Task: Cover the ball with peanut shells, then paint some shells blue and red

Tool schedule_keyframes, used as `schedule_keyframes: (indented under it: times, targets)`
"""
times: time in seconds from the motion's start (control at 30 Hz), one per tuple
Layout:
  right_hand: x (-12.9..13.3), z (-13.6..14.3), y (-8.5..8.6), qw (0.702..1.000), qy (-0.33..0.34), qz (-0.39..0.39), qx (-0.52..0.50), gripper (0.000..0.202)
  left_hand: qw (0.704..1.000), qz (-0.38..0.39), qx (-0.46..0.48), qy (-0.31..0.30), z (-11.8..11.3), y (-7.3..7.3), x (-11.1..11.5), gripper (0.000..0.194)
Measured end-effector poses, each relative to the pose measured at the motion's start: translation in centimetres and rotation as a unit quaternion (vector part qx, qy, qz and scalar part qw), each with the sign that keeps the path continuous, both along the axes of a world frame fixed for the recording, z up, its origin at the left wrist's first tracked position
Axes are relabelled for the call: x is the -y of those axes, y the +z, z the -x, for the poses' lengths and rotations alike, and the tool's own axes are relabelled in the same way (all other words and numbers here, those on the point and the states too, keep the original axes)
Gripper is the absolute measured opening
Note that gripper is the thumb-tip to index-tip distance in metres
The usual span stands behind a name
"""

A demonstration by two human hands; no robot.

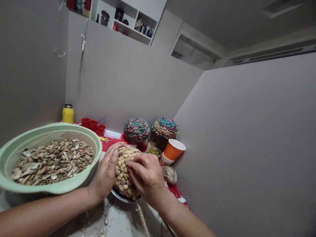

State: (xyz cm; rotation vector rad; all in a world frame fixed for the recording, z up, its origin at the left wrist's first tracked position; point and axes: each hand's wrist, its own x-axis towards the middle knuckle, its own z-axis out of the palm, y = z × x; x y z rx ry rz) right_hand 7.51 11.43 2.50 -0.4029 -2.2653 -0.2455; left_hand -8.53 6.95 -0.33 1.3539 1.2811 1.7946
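A rounded form [122,171] covered in rows of pale tan shells sits in a shallow metal bowl [120,197], a cord-like stalk [142,215] hanging from its lower end. My left hand [107,169] cups its left side, palm against the shells and fingers reaching over the top. On its right face, my right hand [145,176] is closed, thumb and fingertips pinched together at the surface. Whatever lies between those fingertips is too small to make out. Left of my hands stands a green plastic basket [61,187] holding many loose shell halves [54,161].
Behind are two multicoloured rounded forms [137,130], an orange paper cup [174,149], a twine ball [169,174], red cups [93,125] and a yellow jar [68,114]. Grey panels [247,148] enclose the table [118,220] at the back and sides.
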Motion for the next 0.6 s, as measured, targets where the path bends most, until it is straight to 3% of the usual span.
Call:
schedule_keyframes:
  times: [0.23,0.37,0.43,0.5,0.6]
  targets:
    - [-0.3,-2.3,0.2,0.997,0.065,0.023,-0.046,0.028,0.999,-0.037,0.021,-0.004,0.5,3.7,3.6,0.033]
    - [-0.2,-3.8,0.6,0.995,0.050,0.038,-0.077,0.030,0.994,-0.066,-0.084,0.033,2.1,5.2,5.1,0.021]
    - [-0.4,-4.2,0.5,0.994,0.040,0.040,-0.095,0.029,0.971,-0.115,-0.203,0.048,2.9,5.3,4.8,0.016]
    - [-0.7,-4.3,0.1,0.993,0.028,0.048,-0.107,0.027,0.932,-0.145,-0.333,0.007,3.4,5.0,4.0,0.019]
    - [-1.2,-3.9,-0.7,0.992,0.011,0.078,-0.098,0.026,0.868,-0.121,-0.480,-0.042,3.3,4.4,2.2,0.029]
